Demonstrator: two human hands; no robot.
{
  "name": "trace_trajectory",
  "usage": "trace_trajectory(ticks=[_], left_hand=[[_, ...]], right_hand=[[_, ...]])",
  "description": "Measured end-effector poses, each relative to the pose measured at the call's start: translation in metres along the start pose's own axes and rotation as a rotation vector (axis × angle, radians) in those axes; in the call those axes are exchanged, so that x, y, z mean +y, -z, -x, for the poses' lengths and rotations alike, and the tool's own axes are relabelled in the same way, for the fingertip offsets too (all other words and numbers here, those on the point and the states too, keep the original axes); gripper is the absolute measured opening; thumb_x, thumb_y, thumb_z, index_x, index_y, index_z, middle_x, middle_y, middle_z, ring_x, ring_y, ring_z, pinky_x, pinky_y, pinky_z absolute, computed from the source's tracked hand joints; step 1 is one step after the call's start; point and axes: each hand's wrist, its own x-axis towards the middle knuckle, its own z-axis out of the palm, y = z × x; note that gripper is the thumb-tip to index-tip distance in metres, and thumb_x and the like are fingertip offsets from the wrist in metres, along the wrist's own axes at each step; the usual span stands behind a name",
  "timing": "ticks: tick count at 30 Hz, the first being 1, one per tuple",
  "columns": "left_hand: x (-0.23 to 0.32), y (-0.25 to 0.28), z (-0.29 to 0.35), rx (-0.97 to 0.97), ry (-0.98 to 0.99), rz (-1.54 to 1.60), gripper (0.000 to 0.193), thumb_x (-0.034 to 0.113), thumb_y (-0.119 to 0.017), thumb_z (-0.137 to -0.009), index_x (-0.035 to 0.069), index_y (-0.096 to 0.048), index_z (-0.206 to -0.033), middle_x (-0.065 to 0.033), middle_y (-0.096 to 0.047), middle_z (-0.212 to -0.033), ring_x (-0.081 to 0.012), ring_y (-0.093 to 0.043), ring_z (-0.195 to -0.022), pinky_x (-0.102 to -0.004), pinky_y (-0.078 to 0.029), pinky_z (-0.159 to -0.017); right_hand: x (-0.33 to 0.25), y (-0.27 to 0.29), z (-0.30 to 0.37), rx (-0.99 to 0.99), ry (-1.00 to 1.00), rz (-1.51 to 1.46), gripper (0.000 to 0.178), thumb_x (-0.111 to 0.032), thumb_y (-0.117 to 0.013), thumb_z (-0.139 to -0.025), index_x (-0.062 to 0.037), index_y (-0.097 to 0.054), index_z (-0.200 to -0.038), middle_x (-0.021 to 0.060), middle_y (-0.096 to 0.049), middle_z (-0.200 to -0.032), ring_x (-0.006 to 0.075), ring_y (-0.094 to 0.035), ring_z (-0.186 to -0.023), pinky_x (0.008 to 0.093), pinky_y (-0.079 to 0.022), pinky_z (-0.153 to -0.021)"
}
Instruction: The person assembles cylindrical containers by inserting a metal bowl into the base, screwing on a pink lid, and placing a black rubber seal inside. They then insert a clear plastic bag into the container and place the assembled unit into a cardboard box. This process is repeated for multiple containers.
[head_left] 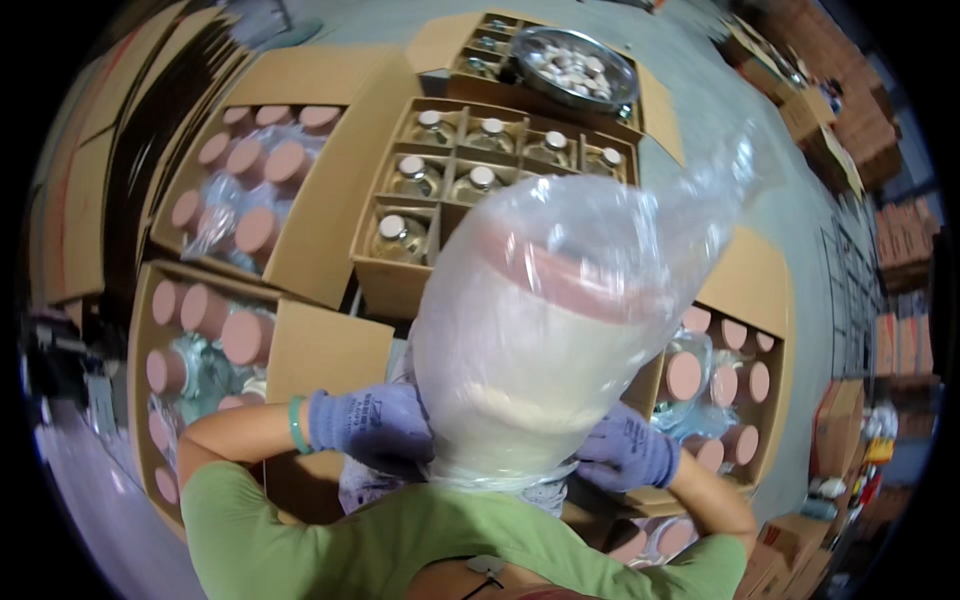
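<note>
In front of my chest stands a large cream-white container with a pink lid or band (560,285), covered by a clear plastic bag (470,300). The bag's loose end points up to the far right, and its gathered lower edge lies near my body. Both hands wear lavender work gloves. My left hand (372,425) is closed at the bag's lower left side, its fingertips partly hidden. On the lower right side, my right hand (630,450) is closed on the bag, fingers partly behind the plastic. Whatever supports the container underneath is hidden.
Open cartons (300,215) of pink-lidded containers stand left and right. Ahead, a divided carton (385,270) holds clear bottles with white caps. Behind it, a metal bowl (530,75) of small pale caps rests on another carton. Flattened cardboard (85,190) leans at far left.
</note>
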Motion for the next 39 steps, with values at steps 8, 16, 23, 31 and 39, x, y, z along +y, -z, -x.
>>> trace_trajectory(ticks=[8, 16, 23, 31, 39], left_hand=[[-0.020, -0.109, 0.043, 0.735, 0.006, -0.185, 0.062, 0.037, -0.083, -0.072, 0.006, -0.057, -0.119, -0.0161, -0.054, -0.116, -0.0352, -0.050, -0.107, -0.0515, -0.041, -0.096], [-0.023, -0.087, -0.021, 1.384, 0.420, 0.063, 0.067, 0.049, -0.076, -0.077, 0.004, -0.052, -0.120, -0.0197, -0.055, -0.112, -0.0351, -0.055, -0.102, -0.0446, -0.046, -0.090], [0.114, 0.021, -0.004, 1.344, 0.580, 0.351, 0.055, 0.043, -0.067, -0.087, 0.000, -0.056, -0.119, -0.0218, -0.063, -0.111, -0.0290, -0.063, -0.102, -0.0399, -0.051, -0.088], [0.131, 0.041, -0.012, 1.215, 0.591, 0.351, 0.045, 0.028, -0.064, -0.090, -0.002, -0.056, -0.122, -0.0172, -0.063, -0.106, -0.0257, -0.061, -0.096, -0.0343, -0.051, -0.085], [0.107, 0.067, 0.009, 0.836, 0.215, -0.417, 0.044, 0.012, -0.057, -0.091, 0.003, -0.049, -0.133, -0.0197, -0.059, -0.112, -0.0342, -0.059, -0.100, -0.0414, -0.048, -0.088]], right_hand=[[0.026, -0.123, 0.028, 0.462, -0.152, 0.181, 0.040, -0.021, -0.076, -0.074, -0.0043, -0.059, -0.107, 0.0170, -0.058, -0.112, 0.0382, -0.055, -0.105, 0.0464, -0.042, -0.096], [0.019, -0.076, -0.063, 0.693, -0.545, 0.572, 0.036, -0.018, -0.055, -0.087, -0.0038, -0.054, -0.120, 0.0240, -0.053, -0.112, 0.0415, -0.055, -0.102, 0.0449, -0.048, -0.086], [-0.035, -0.016, -0.050, 0.893, -0.472, -0.298, 0.052, -0.032, -0.045, -0.099, -0.0015, -0.041, -0.142, 0.0200, -0.048, -0.139, 0.0321, -0.052, -0.123, 0.0443, -0.045, -0.103], [-0.098, -0.013, -0.071, 0.984, -0.224, -0.802, 0.055, -0.033, -0.045, -0.102, -0.0009, -0.037, -0.145, 0.0209, -0.046, -0.144, 0.0301, -0.053, -0.126, 0.0443, -0.048, -0.104], [-0.016, 0.038, -0.068, 0.614, 0.130, -1.427, 0.047, -0.027, -0.043, -0.104, 0.0007, -0.042, -0.142, 0.0242, -0.051, -0.138, 0.0306, -0.056, -0.123, 0.0456, -0.052, -0.100]])
